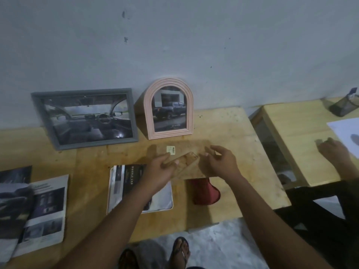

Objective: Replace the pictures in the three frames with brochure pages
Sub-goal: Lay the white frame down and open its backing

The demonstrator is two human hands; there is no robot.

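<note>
A grey frame (85, 117) with a car-interior picture leans on the wall at the left. Beside it stands a pink arched frame (171, 109) holding a truck picture. In front of them a brown frame back (186, 146) with a small sticker lies facing up. My left hand (161, 171) pinches its hinged stand flap (184, 159) between thumb and fingers. My right hand (219, 162) hovers at the board's right end with its fingers loosely curved, holding nothing. A brochure page (124, 183) lies under my left forearm.
Open brochure sheets (42, 210) lie at the table's left front. A red object (206, 193) sticks out from under the brown board. On a second table to the right are another person's hand (334, 150), white paper (345, 131) and a mesh holder (343, 107).
</note>
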